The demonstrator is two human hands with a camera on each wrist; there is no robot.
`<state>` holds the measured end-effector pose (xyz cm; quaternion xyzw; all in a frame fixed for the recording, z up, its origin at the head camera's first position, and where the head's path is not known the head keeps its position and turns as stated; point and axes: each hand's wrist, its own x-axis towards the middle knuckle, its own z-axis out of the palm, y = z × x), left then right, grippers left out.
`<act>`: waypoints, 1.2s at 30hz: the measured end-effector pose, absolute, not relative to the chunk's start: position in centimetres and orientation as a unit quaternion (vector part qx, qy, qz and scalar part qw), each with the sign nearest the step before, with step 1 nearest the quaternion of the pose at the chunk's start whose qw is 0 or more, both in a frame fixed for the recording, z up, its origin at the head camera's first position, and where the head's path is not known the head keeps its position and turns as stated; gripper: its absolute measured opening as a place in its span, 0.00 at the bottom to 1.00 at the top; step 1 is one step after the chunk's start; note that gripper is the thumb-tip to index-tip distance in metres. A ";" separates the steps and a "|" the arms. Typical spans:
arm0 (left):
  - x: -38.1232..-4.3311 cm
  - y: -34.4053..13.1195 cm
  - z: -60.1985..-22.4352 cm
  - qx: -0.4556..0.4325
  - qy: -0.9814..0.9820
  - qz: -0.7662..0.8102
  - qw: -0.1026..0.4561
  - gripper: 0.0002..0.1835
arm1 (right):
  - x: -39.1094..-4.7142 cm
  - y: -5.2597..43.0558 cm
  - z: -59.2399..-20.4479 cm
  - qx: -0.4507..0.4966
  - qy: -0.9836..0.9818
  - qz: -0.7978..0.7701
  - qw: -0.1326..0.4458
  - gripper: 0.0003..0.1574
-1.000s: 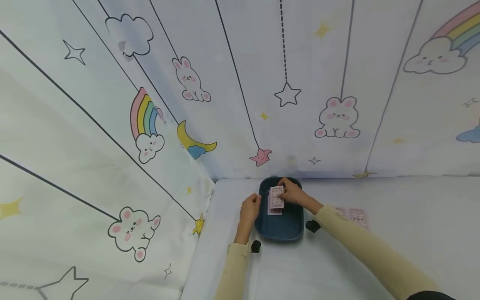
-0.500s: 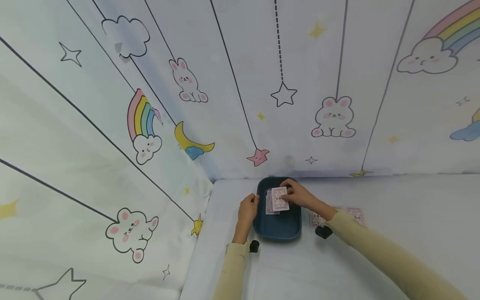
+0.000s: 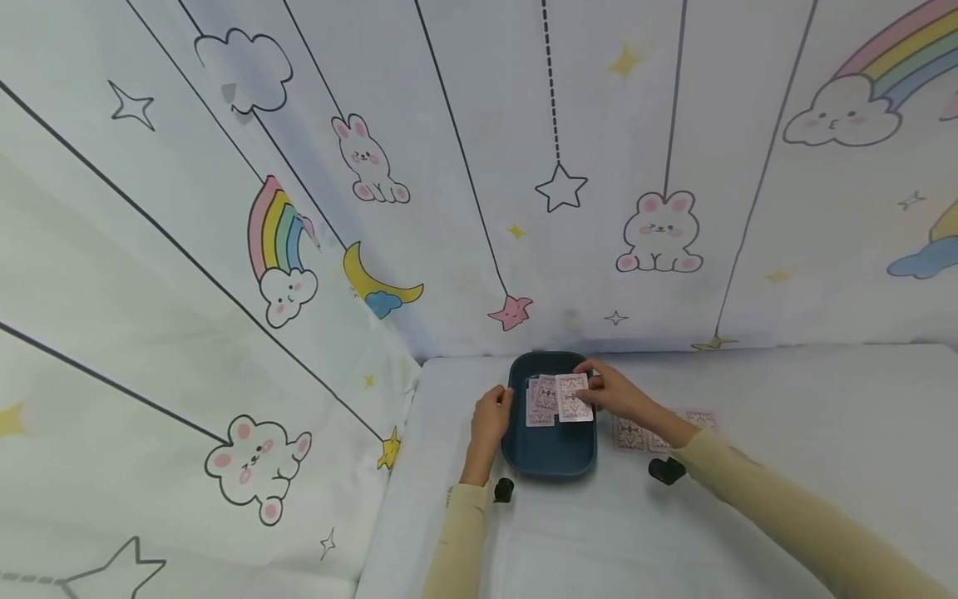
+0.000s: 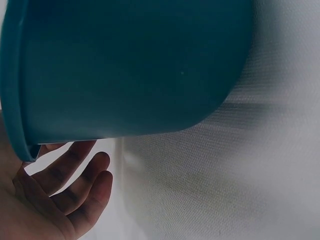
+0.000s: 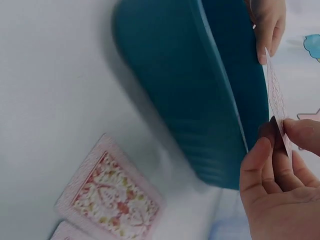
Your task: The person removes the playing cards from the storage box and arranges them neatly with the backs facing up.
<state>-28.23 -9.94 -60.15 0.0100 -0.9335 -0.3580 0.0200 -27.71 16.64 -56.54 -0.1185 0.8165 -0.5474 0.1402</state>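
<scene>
A dark teal plastic bin (image 3: 550,456) stands on the white table, and several playing cards (image 3: 540,406) with red-patterned backs lie overlapping inside it. My right hand (image 3: 615,391) pinches one playing card (image 3: 572,398) between thumb and fingers, over the bin's right side. In the right wrist view this card (image 5: 277,97) appears nearly edge-on, above the rim. At the left, my left hand (image 3: 491,420) holds the bin's rim. The left wrist view has the rim (image 4: 17,120) between thumb side and fingers; the thumb itself is hidden there.
To the bin's right, several patterned cards (image 3: 630,434) lie in a row on the table, partly covered by the right forearm. A white cloth wall (image 3: 464,333) with cartoon prints rises just behind the bin. Black wrist cameras (image 3: 666,471) sit at both wrists.
My right hand has drawn a card rightward, off the other cards in the bin, uncovering more of them. My left hand stays at the rim. The view has shifted slightly.
</scene>
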 end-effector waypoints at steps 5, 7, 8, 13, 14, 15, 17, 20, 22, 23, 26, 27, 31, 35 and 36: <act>-28.3 -10.0 -60.1 0.010 -0.934 -0.356 0.020 0.16 | -27.0 17.9 -56.9 -0.124 0.810 -0.558 0.133 0.32; -28.3 -9.9 -60.1 0.013 -0.934 -0.356 0.021 0.17 | -26.8 18.4 -57.0 -0.131 0.805 -0.564 0.130 0.33; -28.3 -9.9 -60.1 0.014 -0.934 -0.356 0.022 0.17 | -26.7 18.7 -57.1 -0.136 0.802 -0.567 0.129 0.33; -28.3 -9.9 -60.1 0.015 -0.934 -0.356 0.023 0.16 | -26.2 19.9 -57.4 -0.128 0.801 -0.571 0.127 0.32; -28.3 -9.9 -60.1 0.015 -0.934 -0.356 0.023 0.17 | -26.1 20.2 -57.4 -0.126 0.801 -0.571 0.127 0.32; -28.3 -9.8 -60.1 0.015 -0.934 -0.356 0.022 0.17 | -26.0 20.4 -57.4 -0.122 0.802 -0.572 0.125 0.32; -28.2 -9.8 -60.0 0.015 -0.934 -0.357 0.022 0.17 | -25.8 21.0 -57.4 -0.125 0.803 -0.570 0.121 0.32; -28.2 -9.8 -60.0 0.014 -0.932 -0.361 0.023 0.17 | -25.4 21.7 -57.3 -0.124 0.803 -0.571 0.117 0.33; -28.1 -9.8 -60.0 0.013 -0.932 -0.362 0.023 0.16 | -25.0 22.1 -57.2 -0.125 0.806 -0.568 0.114 0.33; -28.1 -9.8 -60.0 0.013 -0.932 -0.362 0.023 0.16 | -24.8 22.3 -57.2 -0.123 0.807 -0.567 0.113 0.33; -28.1 -9.7 -60.0 0.012 -0.932 -0.361 0.025 0.16 | -24.3 22.9 -57.1 -0.114 0.814 -0.560 0.110 0.33; -28.0 -9.7 -60.0 0.011 -0.932 -0.360 0.026 0.16 | -24.1 23.1 -57.1 -0.112 0.816 -0.557 0.109 0.34; -28.0 -9.7 -60.0 0.011 -0.934 -0.355 0.026 0.16 | -23.6 24.0 -57.4 -0.094 0.822 -0.550 0.114 0.34; -28.1 -9.7 -60.0 0.012 -0.934 -0.356 0.023 0.16 | -23.3 25.1 -57.8 -0.084 0.827 -0.544 0.112 0.35; -28.1 -9.7 -60.0 0.011 -0.934 -0.357 0.022 0.16 | -23.2 25.4 -57.9 -0.082 0.828 -0.543 0.110 0.35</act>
